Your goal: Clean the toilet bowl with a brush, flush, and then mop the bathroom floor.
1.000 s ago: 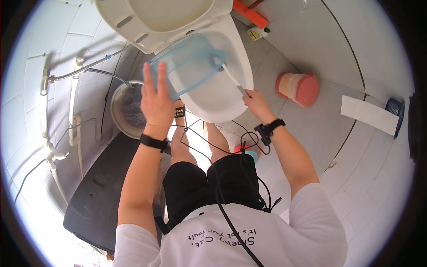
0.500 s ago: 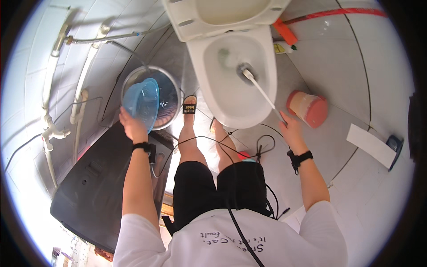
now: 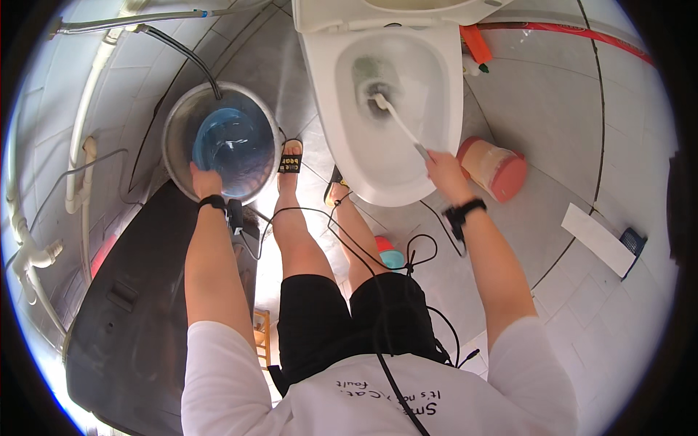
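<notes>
My left hand (image 3: 206, 182) grips the near rim of a blue plastic basin (image 3: 211, 138), its fingers partly hidden behind the rim. The basin sits low inside a large metal tub (image 3: 171, 125) that holds water. In my right hand (image 3: 447, 176) is the handle end of a toilet brush (image 3: 402, 125) with a white shaft. It slants down into the white toilet (image 3: 385, 190), and its dark head lies at the drain hole in the bowl.
A dark panel-like object (image 3: 131, 305) lies beside my left arm. White pipes (image 3: 89, 94) run along the left wall. Right of the toilet stand a pink-and-cream bin (image 3: 494, 167) and an orange object (image 3: 476, 45). A black cable (image 3: 320, 211) loops across my legs.
My left hand has lowered the blue basin from a tilted position above the tub into it. My right hand and the brush have moved up and left, with the head still in the bowl.
</notes>
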`<state>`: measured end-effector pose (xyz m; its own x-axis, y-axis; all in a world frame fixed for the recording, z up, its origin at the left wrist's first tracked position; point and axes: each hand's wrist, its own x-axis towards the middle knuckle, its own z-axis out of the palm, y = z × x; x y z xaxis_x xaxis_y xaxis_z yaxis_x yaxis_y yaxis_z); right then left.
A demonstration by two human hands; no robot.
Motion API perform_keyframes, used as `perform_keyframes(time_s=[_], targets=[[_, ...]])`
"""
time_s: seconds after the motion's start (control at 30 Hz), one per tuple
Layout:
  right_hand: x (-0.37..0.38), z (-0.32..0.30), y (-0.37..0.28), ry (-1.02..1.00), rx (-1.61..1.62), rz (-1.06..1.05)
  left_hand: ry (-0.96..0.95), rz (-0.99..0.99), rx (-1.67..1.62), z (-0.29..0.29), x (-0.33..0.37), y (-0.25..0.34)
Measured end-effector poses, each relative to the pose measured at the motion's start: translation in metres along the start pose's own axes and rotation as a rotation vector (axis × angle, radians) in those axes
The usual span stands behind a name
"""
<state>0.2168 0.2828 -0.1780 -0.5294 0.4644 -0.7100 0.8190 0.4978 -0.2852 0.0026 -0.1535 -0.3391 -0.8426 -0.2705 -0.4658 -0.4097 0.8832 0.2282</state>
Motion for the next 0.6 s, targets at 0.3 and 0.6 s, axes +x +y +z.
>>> perform_keyframes(time_s=[0.3,0.6], targets=[[0.109,0.002,-0.065,-0.073,1.68,0.45,-0.412,-0.428,-0.978,-0.039,-0.024,-0.031],[0.025,-0.011,-0.045,-0.127,2.108,0.375,-0.494,-0.334,-1.178,-0.116,-0.083,-0.004]])
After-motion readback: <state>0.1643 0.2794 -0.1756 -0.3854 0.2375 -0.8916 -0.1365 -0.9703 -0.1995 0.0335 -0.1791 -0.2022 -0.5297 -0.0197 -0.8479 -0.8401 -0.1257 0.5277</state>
